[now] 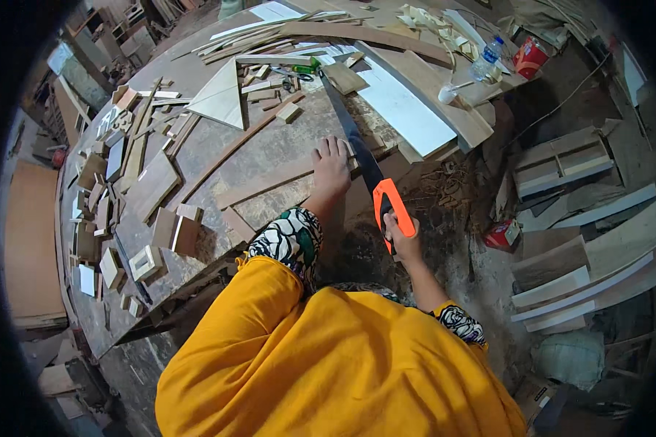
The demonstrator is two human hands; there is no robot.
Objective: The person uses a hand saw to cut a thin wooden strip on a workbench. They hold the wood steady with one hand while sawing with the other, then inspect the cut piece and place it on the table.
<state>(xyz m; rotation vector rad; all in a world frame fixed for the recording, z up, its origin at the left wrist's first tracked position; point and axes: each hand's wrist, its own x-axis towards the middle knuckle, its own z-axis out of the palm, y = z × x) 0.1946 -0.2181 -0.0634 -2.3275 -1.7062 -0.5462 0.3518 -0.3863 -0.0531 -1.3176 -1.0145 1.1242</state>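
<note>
My right hand (402, 237) is closed round the orange handle (392, 198) of a handsaw. Its long dark blade (353, 131) points away from me, lying over the right end of a flat wooden strip (277, 182). On that strip, just left of the blade, my left hand (332, 166) rests palm down with its fingers stretched out. The strip lies on the worn workbench (284, 142) near its front edge. Beyond my left hand is a small wooden block (289, 112), beside a long thin reddish-brown batten (233, 149).
Several wood offcuts (186, 233) cover the bench's left side. A triangular board (222, 98) lies further back. Past the saw are a white board (401, 109), a plastic bottle (488, 58) and a red tub (530, 58). Curved wooden pieces (590, 273) lie at the right.
</note>
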